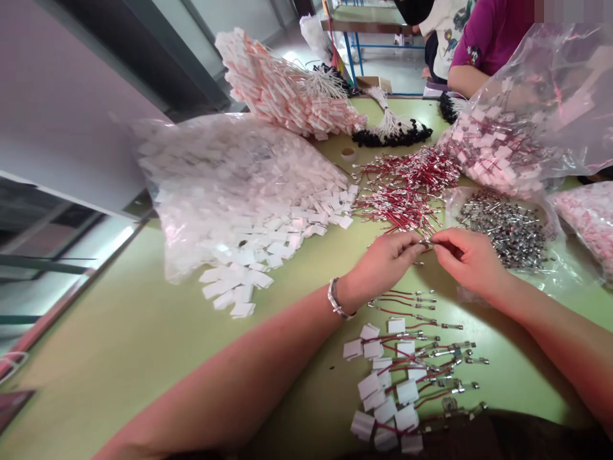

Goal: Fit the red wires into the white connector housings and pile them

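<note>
Hands meet in the middle of the green table [143,332]. The left hand [383,262] and the right hand [467,255] are close together, fingertips almost touching. Both pinch one small metal piece [425,243] between them, with fingers squeezed shut on it. It is too small to tell what it is exactly.

Just past the fingers lies a pile of red wires [407,185] with shiny ends. Beside the right hand, on its far side, sits a clear bag of little metal parts [507,230]. Past the left hand, a big bag spills white tags [249,191] onto the table. Near the wrists, closer to the person, lie finished wires with white tags [407,377] in a loose row. A bracelet [335,300] is on the left wrist. Far away, another person in a purple shirt [493,32] sits at the table.
</note>
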{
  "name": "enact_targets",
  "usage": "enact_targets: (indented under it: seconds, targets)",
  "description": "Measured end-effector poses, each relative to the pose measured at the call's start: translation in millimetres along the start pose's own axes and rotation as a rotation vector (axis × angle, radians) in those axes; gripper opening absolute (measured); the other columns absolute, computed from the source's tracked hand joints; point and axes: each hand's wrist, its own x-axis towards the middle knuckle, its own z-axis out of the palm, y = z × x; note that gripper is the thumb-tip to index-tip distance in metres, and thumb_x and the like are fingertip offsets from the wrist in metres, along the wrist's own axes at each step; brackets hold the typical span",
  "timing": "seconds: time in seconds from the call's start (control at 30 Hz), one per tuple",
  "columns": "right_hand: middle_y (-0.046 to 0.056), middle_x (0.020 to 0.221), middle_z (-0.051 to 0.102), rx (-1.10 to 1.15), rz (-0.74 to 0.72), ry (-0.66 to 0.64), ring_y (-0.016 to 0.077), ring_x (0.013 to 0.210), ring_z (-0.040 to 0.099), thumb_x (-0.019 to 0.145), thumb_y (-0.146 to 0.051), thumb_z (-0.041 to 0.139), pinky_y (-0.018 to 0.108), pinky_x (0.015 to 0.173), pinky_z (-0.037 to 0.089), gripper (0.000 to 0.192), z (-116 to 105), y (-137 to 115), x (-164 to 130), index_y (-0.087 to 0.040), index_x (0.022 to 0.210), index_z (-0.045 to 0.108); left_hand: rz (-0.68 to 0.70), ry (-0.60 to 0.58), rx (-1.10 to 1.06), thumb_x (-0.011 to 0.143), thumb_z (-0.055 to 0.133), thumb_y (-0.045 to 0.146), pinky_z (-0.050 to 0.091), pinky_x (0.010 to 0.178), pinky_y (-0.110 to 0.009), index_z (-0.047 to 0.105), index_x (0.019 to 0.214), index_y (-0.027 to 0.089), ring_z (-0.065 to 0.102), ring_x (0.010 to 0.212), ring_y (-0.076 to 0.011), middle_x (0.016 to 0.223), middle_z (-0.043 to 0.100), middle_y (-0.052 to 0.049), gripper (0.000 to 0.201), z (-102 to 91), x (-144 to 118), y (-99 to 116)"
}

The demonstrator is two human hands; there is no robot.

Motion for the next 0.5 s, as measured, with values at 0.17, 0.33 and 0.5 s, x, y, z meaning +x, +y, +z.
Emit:
enact_targets:
  seconds: [0.17,0.33,0.5]
  targets:
    - [0.000,0.072,0.066,0.012,-0.024,0.027,0.0121,0.062,0.056,0.085,-0.021,0.051,0.027,0.061,0.042,0.015,-0.3,-1.4,-0.6,-0.019,0.085,0.065,-0.005,-0.012,-0.028,0.090,0.047,0.029,0.045,0.063,-0.022,0.064,0.077,0.015,0.056,0.066,-0.0102,0.072,0.065,0.000,0.026,0.2,-1.6,-0.7]
    - [0.003,0.071,0.066,-0.053,-0.136,-0.076,0.0133,0.064,0.056,0.084,-0.017,0.047,0.027,0.061,0.042,0.019,-3.8,2.1,2.4,-0.017,0.082,0.066,0.064,0.000,0.108,0.092,0.045,0.030,0.045,0.062,-0.022,0.064,0.076,0.016,0.057,0.065,-0.0107,0.071,0.066,-0.001,0.029,-0.2,-2.0,-6.5]
    - [0.002,0.065,0.063,-0.029,-0.117,-0.287,0.0119,0.059,0.053,0.085,-0.020,0.048,0.026,0.059,0.040,0.022,-11.1,0.7,4.6,-0.018,0.077,0.068,0.361,-0.078,0.621,0.097,0.037,0.026,0.042,0.062,-0.026,0.063,0.082,0.015,0.055,0.067,-0.0141,0.073,0.063,-0.004,0.032,-3.8,-6.4,-12.4]
